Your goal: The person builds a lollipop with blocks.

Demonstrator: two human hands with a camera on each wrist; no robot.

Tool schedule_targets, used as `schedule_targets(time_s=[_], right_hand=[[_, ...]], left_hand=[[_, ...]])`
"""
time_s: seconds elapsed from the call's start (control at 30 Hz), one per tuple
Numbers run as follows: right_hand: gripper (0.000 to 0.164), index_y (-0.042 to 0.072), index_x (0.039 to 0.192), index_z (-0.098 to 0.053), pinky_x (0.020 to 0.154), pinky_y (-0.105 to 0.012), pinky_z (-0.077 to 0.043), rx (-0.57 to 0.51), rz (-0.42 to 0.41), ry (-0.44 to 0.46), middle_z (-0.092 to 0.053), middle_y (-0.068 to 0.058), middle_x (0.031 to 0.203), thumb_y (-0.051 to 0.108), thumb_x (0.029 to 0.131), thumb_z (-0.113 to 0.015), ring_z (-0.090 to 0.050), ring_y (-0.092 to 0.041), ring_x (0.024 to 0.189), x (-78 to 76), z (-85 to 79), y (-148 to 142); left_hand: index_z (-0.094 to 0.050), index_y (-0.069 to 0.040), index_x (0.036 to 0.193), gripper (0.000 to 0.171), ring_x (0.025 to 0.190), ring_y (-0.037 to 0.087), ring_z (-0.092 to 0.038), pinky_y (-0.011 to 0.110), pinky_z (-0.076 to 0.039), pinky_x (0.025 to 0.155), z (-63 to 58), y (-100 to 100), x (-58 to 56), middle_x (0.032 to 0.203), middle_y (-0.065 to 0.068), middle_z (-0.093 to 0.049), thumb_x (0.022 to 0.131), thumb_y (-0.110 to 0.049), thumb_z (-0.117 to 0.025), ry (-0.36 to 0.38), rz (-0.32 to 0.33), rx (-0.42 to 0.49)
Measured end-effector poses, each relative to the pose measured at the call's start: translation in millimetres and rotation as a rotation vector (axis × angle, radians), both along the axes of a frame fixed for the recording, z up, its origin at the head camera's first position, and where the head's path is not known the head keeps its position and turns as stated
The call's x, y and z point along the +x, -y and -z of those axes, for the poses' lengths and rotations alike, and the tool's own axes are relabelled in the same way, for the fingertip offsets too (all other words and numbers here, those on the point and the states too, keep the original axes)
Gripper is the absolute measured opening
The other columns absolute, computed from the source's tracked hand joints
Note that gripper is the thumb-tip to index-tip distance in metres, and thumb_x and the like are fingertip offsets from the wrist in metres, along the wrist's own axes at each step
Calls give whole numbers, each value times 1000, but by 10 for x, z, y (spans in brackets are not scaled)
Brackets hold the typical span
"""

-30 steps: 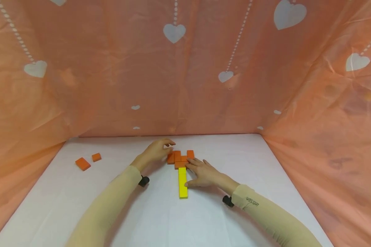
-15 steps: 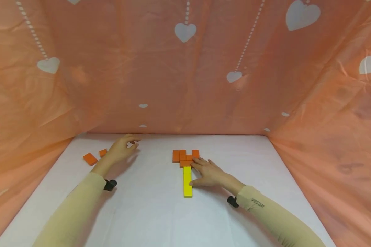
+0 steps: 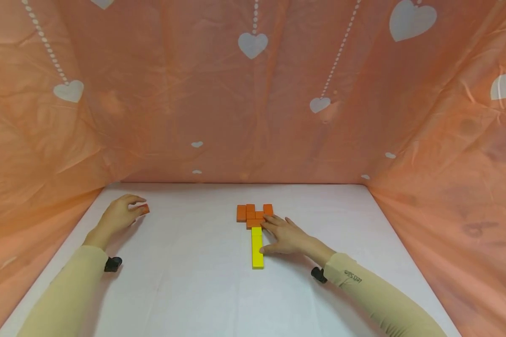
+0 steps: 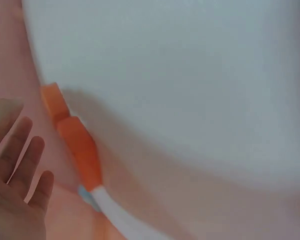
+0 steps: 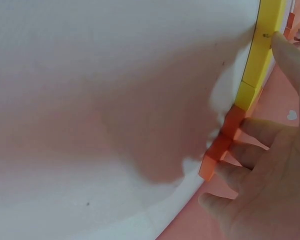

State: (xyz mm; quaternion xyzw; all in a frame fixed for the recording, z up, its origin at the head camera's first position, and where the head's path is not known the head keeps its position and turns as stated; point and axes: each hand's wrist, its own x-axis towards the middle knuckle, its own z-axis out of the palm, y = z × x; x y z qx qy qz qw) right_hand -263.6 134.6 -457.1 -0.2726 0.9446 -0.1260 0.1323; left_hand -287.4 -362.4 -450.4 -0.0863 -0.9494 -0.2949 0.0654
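Note:
Over at the left, my left hand (image 3: 117, 216) reaches down over a small orange block (image 3: 145, 209), which shows by its thumb. Past the spread fingers in the left wrist view are that small block (image 4: 55, 102) and a larger orange block (image 4: 82, 152); the head view hides the larger one behind the hand. Mid-table, several orange blocks (image 3: 241, 213) lie fitted together above a long yellow bar (image 3: 257, 255) capped by a small yellow block (image 3: 256, 231). Fingers of my right hand (image 3: 287, 236) rest at the right-hand orange blocks, its thumb at the bar's side.
A white cloth covers the table (image 3: 194, 290). Pink-orange sheeting (image 3: 219, 103) with white hearts walls in the back and both sides. A dark wrist camera (image 3: 113, 264) sits below the left sleeve, another wrist camera (image 3: 318, 275) by the right one.
My left hand has left the centre arrangement and swept left to the loose orange blocks. My right hand stays in place beside the yellow bar; the head view has shifted slightly.

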Motion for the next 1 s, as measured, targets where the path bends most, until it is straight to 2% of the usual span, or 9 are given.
schedule_targets(time_s=[0.07, 0.13, 0.23, 0.33, 0.67, 0.87, 1.0], right_hand=[[87, 11, 159, -44, 125, -62, -17, 3, 2, -3, -28, -9, 170, 57, 91, -74, -22, -33, 158, -2, 3, -9], [87, 11, 159, -44, 125, -62, -17, 6, 4, -6, -28, -9, 170, 57, 91, -74, -23, -33, 158, -6, 4, -16], [87, 11, 159, -44, 125, -62, -17, 5, 2, -5, -28, -9, 170, 57, 91, -74, -23, -33, 157, -8, 2, -22], [88, 10, 159, -44, 125, -61, -17, -4, -1, 2, -28, -10, 170, 57, 91, -74, -23, -34, 157, -6, -6, -22], [89, 11, 160, -42, 126, -60, -16, 7, -1, 14, -27, -10, 170, 58, 91, -74, -23, -33, 157, 13, -2, -5], [88, 11, 159, -43, 126, -61, -17, 6, 4, 5, -29, -10, 170, 57, 91, -74, -24, -33, 157, 12, 0, 6], [88, 12, 159, -43, 126, -61, -16, 13, 12, 4, -28, -9, 170, 57, 91, -73, -23, -33, 157, 4, -2, 13]], left_hand=[[-64, 5, 133, 37, 84, 29, -74, 39, -54, 78, 26, 47, -7, 136, 31, -59, 102, -17, -63, 51, -21, 6], [-64, 4, 133, 38, 95, 33, -73, 43, -54, 82, 49, 68, -25, 136, 32, -60, 102, -18, -61, 62, -31, -2], [-66, 6, 129, 36, 103, 42, -68, 56, -51, 90, 82, 71, -52, 128, 31, -64, 101, -17, -64, 31, -24, -27], [-68, 9, 124, 34, 103, 47, -66, 62, -50, 91, 120, 68, -72, 118, 32, -68, 99, -14, -68, -9, -7, -52], [-69, 12, 117, 29, 100, 48, -68, 61, -54, 89, 237, 61, -118, 113, 33, -68, 95, -6, -71, -47, -17, -27], [-71, 10, 117, 28, 105, 49, -67, 62, -52, 92, 202, -42, -117, 116, 33, -67, 96, -10, -73, -102, -24, 14], [-71, 6, 121, 30, 116, 50, -61, 66, -47, 97, 131, -190, -129, 122, 31, -65, 98, -13, -72, -93, -1, 51]])
